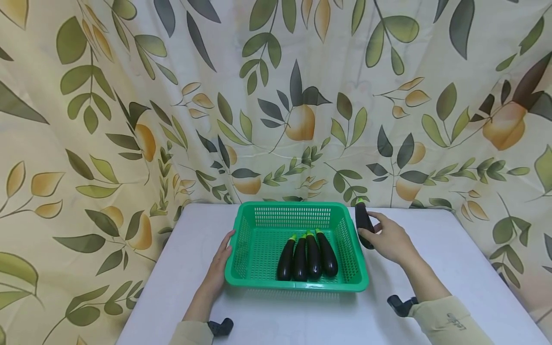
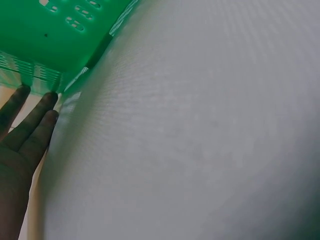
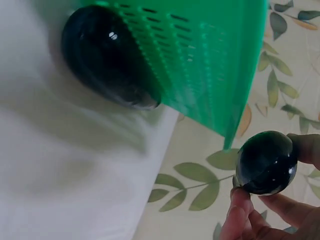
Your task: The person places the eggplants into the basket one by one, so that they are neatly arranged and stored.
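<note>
A green plastic basket point(image 1: 297, 285) holds several dark purple eggplants point(image 1: 314, 256) side by side, their green stems pointing away. My left hand point(image 1: 217, 268) touches the basket's left side with fingers extended; the left wrist view shows the fingers point(image 2: 35, 120) against the slotted wall. To the right of the basket, my right hand point(image 1: 393, 239) pinches an eggplant point(image 1: 364, 225) between thumb and fingers, its stem tilted up and away. In the right wrist view the rounded end of this held eggplant point(image 3: 266, 162) shows, and another eggplant point(image 3: 102, 57) lies on the table against the basket's outer wall.
A white cloth covers the table point(image 1: 435, 258). Behind and around it hangs a curtain point(image 1: 276, 120) printed with leaves and fruit. The basket's raised rim point(image 1: 360, 268) lies close to the right hand. A black wrist device point(image 1: 401, 305) sits on each forearm.
</note>
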The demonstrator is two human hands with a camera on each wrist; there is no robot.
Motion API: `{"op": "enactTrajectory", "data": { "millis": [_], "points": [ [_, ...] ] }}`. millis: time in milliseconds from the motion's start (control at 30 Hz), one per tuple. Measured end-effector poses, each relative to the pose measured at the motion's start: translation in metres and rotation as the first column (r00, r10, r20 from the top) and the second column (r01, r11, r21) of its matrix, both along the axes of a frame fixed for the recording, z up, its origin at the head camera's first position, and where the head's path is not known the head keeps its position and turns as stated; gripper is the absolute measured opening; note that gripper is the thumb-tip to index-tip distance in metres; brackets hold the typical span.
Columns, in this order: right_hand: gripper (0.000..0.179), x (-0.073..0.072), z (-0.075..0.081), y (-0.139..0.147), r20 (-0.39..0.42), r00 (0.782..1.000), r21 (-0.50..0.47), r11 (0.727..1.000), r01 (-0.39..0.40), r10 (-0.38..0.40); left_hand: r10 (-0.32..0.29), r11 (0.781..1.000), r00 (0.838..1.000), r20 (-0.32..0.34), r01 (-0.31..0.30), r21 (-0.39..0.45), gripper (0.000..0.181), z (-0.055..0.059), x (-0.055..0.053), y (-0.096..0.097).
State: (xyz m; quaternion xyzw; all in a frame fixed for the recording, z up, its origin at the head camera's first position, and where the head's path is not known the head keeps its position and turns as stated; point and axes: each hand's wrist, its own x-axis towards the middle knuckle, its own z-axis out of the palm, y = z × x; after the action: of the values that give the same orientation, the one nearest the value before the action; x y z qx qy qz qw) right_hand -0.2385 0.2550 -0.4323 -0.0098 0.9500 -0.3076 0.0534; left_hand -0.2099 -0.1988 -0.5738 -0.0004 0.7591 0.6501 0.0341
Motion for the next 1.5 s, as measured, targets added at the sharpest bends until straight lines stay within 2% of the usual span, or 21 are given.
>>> {"op": "enactTrajectory", "data": {
  "millis": [67, 200, 267, 300, 533, 833, 1200, 1333, 1500],
  "points": [
    [0.079, 0.000, 0.003, -0.003, -0.012, 1.000, 0.002, 1.000, -0.007, 0.007, -0.010, 1.000, 1.000, 0.009, 0.010, 0.002, 0.044, 0.003, 0.001, -0.001],
    [0.078, 0.001, 0.007, -0.010, -0.029, 0.999, -0.007, 1.000, -0.022, 0.022, -0.024, 1.000, 1.000, 0.012, 0.024, 0.008, 0.043, 0.003, 0.001, -0.002],
    [0.077, 0.002, 0.008, -0.013, -0.038, 0.999, -0.016, 0.999, -0.030, 0.029, -0.023, 1.000, 1.000, 0.015, 0.023, 0.005, 0.042, 0.003, 0.001, -0.002],
    [0.077, 0.002, 0.008, -0.015, -0.042, 0.999, -0.022, 0.999, -0.036, 0.035, -0.016, 1.000, 1.000, 0.009, 0.016, 0.003, 0.043, -0.001, -0.001, -0.002],
    [0.074, 0.005, 0.009, -0.033, -0.057, 0.997, -0.063, 0.996, -0.061, 0.058, 0.004, 1.000, 1.000, 0.006, -0.004, -0.018, 0.044, 0.001, 0.001, 0.000],
    [0.072, 0.005, 0.004, -0.055, -0.034, 0.996, -0.111, 0.990, -0.086, 0.083, 0.009, 1.000, 1.000, 0.021, -0.008, -0.022, 0.045, 0.002, 0.002, 0.001],
    [0.065, 0.008, -0.001, -0.079, -0.037, 0.994, -0.140, 0.985, -0.106, 0.102, -0.001, 1.000, 1.000, -0.002, 0.001, -0.012, 0.043, 0.001, 0.000, 0.001],
    [0.064, 0.010, -0.005, -0.088, -0.041, 0.993, -0.150, 0.982, -0.113, 0.108, -0.023, 1.000, 1.000, 0.020, 0.023, -0.002, 0.041, 0.008, 0.002, 0.001],
    [0.063, 0.011, -0.011, -0.099, -0.061, 0.992, -0.158, 0.980, -0.121, 0.112, -0.052, 0.999, 0.998, 0.033, 0.052, 0.016, 0.044, 0.025, 0.009, 0.003]
  ]
}}
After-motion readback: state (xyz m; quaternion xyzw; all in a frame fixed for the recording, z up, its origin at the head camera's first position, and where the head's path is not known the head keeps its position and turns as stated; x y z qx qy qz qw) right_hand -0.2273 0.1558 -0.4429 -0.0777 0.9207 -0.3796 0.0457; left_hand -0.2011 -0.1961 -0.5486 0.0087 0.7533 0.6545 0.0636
